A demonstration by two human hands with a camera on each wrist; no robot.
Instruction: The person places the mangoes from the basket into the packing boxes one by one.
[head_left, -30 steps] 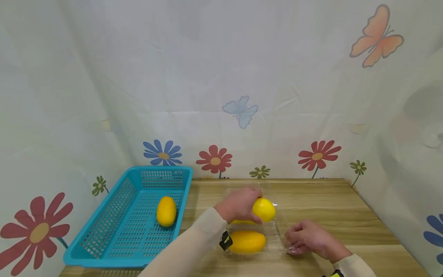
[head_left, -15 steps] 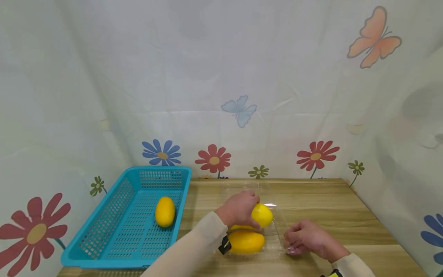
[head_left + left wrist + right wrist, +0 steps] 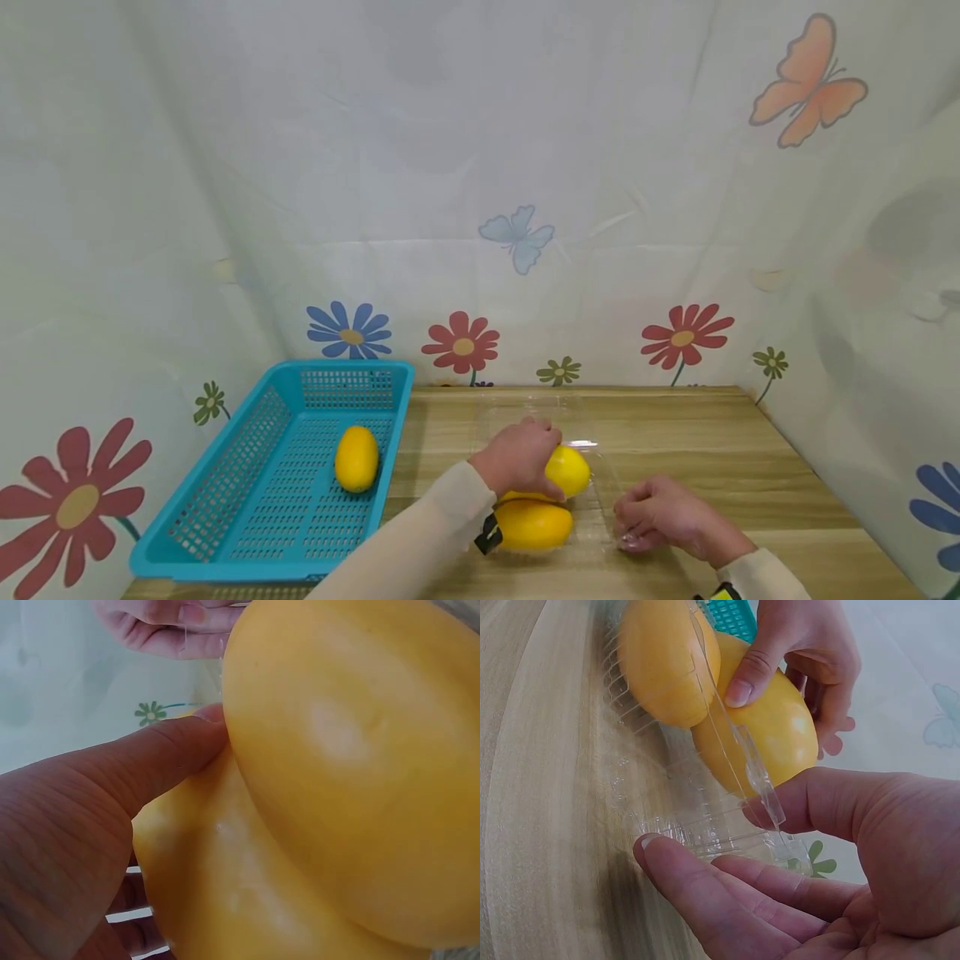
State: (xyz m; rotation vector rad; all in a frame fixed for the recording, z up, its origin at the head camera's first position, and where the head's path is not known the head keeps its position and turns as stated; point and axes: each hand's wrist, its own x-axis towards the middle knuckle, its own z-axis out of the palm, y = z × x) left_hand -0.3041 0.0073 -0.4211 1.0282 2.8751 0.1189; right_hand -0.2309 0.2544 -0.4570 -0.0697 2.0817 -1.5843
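Observation:
My left hand (image 3: 517, 457) grips a smooth yellow oval fruit (image 3: 567, 471), thumb on the near side and fingers round the far side. That fruit is in a clear plastic clamshell box (image 3: 697, 825), against a second yellow oval fruit (image 3: 534, 525) at the near side of the box. In the left wrist view the second fruit (image 3: 360, 750) partly covers the held one (image 3: 247, 877). My right hand (image 3: 667, 518) pinches the right edge of the box between thumb and fingers. The box's outline is faint in the head view.
A blue perforated basket (image 3: 150, 542) stands at the left with one yellow oval fruit (image 3: 357, 459) in it. The wooden table (image 3: 697, 433) ends against a flower-printed curtain (image 3: 390, 167) at the back and sides.
My left hand has brought its fruit slightly nearer to me, down against the second fruit. The right hand keeps its hold on the box edge; the head view has shifted a little.

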